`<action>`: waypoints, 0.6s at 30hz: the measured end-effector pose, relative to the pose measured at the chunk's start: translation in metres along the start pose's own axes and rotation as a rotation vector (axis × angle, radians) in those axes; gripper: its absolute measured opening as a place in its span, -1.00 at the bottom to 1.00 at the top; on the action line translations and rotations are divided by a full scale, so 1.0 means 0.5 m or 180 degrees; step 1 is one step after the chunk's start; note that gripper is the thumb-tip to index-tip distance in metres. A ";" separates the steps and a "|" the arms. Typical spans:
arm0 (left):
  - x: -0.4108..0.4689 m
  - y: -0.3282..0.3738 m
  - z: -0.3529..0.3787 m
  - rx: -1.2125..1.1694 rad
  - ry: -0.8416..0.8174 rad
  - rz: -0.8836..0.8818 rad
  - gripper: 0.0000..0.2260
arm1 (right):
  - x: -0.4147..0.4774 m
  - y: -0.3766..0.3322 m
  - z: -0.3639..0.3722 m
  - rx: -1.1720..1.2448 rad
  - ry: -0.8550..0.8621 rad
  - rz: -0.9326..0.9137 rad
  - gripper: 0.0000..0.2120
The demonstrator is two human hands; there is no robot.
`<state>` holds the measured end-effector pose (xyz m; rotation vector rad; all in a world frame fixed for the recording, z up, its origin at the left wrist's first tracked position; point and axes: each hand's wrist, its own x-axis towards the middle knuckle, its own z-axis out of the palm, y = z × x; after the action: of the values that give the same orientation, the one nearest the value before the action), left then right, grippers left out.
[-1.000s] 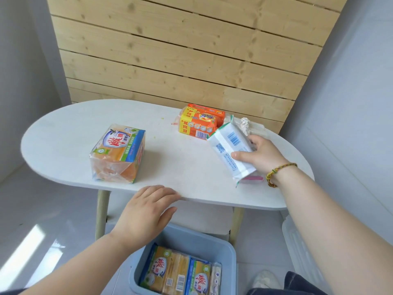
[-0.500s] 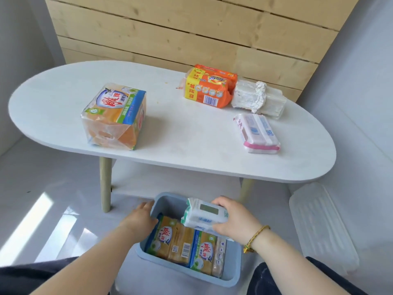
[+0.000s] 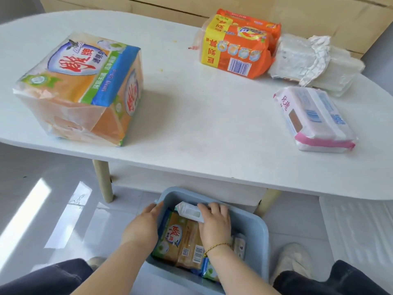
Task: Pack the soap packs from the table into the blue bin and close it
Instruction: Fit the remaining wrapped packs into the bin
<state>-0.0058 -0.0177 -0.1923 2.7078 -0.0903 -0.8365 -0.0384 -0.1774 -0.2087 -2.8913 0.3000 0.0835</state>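
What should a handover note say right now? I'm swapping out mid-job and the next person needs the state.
Right hand: grip on a white soap pack, setting it into the blue bin on the floor.
Left hand: on the bin's left rim, no pack in it.
Done: yellow packs in the bin.
Left: four packs on the table: large yellow, orange, clear-wrapped white, pink-edged white. Then close the bin.

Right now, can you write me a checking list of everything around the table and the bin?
Surface: white table, a few small specks.
Job's things: four soap packs on the table: big orange-blue pack, orange pack, clear-wrapped pack, pink-striped pack. Blue bin on the floor, partly filled, uncovered.
Clutter: nothing seen.
Hands: left hand on the bin's rim; right hand pressing a white pack inside.
Cables: nothing seen.
Surroundings: wooden wall, tiled floor, clear lid right of the bin.
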 end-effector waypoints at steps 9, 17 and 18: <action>0.007 -0.016 0.017 0.0016 0.0093 0.0037 -0.31 | 0.004 -0.027 0.063 0.0228 -0.0414 0.0010 -0.38; 0.006 -0.016 0.014 -0.0025 0.0049 0.0004 -0.33 | -0.058 -0.013 0.089 0.0191 -0.0965 -0.0130 -0.20; 0.005 -0.016 0.013 -0.0009 0.0040 0.0013 -0.33 | -0.053 -0.005 0.094 0.0134 -0.1048 -0.0169 -0.18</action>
<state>-0.0076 -0.0123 -0.2014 2.7090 -0.0918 -0.8177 -0.0655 -0.1589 -0.2515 -2.7797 0.1618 0.5296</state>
